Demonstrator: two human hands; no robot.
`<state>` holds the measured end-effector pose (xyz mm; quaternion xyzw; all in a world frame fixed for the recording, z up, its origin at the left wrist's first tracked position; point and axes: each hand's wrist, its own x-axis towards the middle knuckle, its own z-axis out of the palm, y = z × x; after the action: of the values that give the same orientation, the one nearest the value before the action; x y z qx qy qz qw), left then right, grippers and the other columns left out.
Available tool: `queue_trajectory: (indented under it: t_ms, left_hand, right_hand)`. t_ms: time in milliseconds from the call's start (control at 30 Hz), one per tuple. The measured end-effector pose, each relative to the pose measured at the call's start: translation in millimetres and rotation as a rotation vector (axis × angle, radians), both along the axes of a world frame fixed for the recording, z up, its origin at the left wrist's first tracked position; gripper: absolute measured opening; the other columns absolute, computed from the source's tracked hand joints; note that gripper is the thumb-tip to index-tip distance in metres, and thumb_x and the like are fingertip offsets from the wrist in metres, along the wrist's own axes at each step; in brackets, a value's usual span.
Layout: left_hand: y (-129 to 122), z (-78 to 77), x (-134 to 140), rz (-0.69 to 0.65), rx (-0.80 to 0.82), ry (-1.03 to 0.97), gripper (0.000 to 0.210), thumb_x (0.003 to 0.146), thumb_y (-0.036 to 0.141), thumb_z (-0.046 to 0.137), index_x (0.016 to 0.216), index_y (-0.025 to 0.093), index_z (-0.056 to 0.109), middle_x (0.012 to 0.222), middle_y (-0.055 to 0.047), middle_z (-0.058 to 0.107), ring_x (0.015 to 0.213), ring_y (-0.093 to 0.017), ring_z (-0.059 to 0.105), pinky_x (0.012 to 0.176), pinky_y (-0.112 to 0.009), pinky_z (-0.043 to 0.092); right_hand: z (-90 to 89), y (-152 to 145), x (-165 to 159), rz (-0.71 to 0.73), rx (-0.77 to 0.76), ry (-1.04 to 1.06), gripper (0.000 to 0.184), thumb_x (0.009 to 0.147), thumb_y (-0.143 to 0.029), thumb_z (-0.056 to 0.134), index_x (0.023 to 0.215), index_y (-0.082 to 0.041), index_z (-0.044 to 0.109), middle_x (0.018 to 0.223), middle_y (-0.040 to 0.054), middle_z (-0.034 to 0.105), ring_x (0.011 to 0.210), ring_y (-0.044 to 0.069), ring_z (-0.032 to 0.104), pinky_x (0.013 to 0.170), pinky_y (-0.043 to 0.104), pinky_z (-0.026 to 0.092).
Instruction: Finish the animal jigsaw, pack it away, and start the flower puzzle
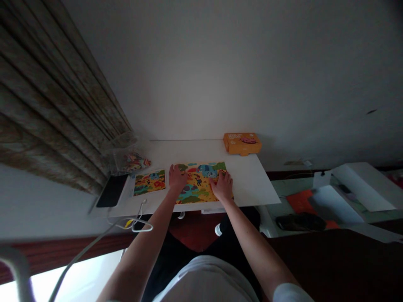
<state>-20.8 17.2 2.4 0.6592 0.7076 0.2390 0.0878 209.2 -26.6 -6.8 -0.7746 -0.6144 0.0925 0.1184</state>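
Observation:
A colourful jigsaw puzzle [199,191] with animal pictures lies flat on the white table [252,180]. My left hand [177,178] rests at the puzzle's left edge, palm down with its fingers stretched out. On the right edge lies my right hand [223,186], fingers spread and thumb pointing inward. Neither hand grips anything. Just left of my left hand is a smaller picture card [149,183] showing a similar animal scene.
An orange box [242,143] stands at the table's back right. At the left are a black phone [112,191], a clear plastic bag [126,157] with colourful contents, and a white cable [142,224] over the front edge. An open white box [333,201] sits further right.

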Motion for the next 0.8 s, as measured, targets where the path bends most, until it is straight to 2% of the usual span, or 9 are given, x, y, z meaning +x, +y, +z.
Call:
queue_trajectory:
  t_ms: [100,200,267,333,467,600,800]
  left_hand:
    - [15.6,8.8,1.6,-0.029,-0.011,0.063,0.044,0.095,0.032,0.056,0.136,0.019,0.056,0.154,-0.018,0.049,0.143,-0.033,0.046,0.119,-0.051,0.038]
    - [27.8,13.9,3.2,-0.172,-0.027,0.148,0.041,0.097,0.04,0.056,0.133,0.02,0.06,0.151,-0.016,0.054,0.144,-0.033,0.045,0.124,-0.055,0.027]
    - [33.2,14.1,2.0,-0.242,-0.059,0.217,0.041,0.098,0.044,0.054,0.131,0.02,0.061,0.143,-0.017,0.059,0.137,-0.035,0.05,0.122,-0.057,0.027]
    - [36.9,12.6,-0.4,-0.29,-0.08,0.286,0.042,0.099,0.047,0.052,0.129,0.018,0.062,0.135,-0.018,0.063,0.129,-0.035,0.054,0.117,-0.054,0.033]
    - [43.0,10.4,-3.8,-0.297,-0.08,0.361,0.046,0.098,0.05,0.054,0.125,0.015,0.064,0.128,-0.021,0.061,0.123,-0.036,0.054,0.107,-0.049,0.04]
    - [52.7,12.2,-3.1,-0.275,-0.113,0.401,0.051,0.098,0.053,0.052,0.125,0.012,0.063,0.126,-0.022,0.061,0.12,-0.037,0.055,0.104,-0.048,0.039]
    - [67.5,13.3,-1.5,-0.273,-0.196,0.411,0.056,0.102,0.056,0.043,0.122,0.009,0.067,0.122,-0.023,0.066,0.116,-0.035,0.061,0.099,-0.042,0.042]
  right_hand:
    - [10.8,15.1,1.8,0.078,-0.021,-0.018,0.078,0.102,-0.066,0.034,0.156,-0.01,0.04,0.16,0.0275,0.038,0.148,0.041,0.036,0.117,0.059,0.029]
    - [15.9,41.1,9.0,0.235,-0.005,-0.048,0.071,0.104,-0.064,0.03,0.156,-0.018,0.041,0.167,0.0184,0.033,0.154,0.036,0.026,0.122,0.06,0.021]
    - [14.1,57.5,13.6,0.328,-0.017,-0.062,0.067,0.105,-0.063,0.026,0.157,-0.022,0.041,0.169,0.0138,0.03,0.157,0.034,0.02,0.123,0.063,0.015]
    - [9.6,69.0,16.9,0.375,-0.031,-0.073,0.067,0.105,-0.063,0.025,0.158,-0.023,0.04,0.169,0.0128,0.031,0.156,0.033,0.021,0.123,0.064,0.013]
    - [3.5,77.8,18.2,0.424,0.033,-0.084,0.069,0.104,-0.066,0.029,0.152,-0.02,0.046,0.159,0.0158,0.046,0.147,0.033,0.034,0.122,0.06,0.015]
    - [7.3,86.1,14.8,0.427,0.103,-0.1,0.067,0.099,-0.07,0.04,0.137,-0.017,0.058,0.137,0.0191,0.061,0.128,0.033,0.048,0.113,0.053,0.028]
    - [14.3,108.2,9.0,0.423,0.061,-0.188,0.064,0.1,-0.069,0.041,0.118,-0.015,0.067,0.122,0.0211,0.065,0.117,0.034,0.054,0.098,0.047,0.037]
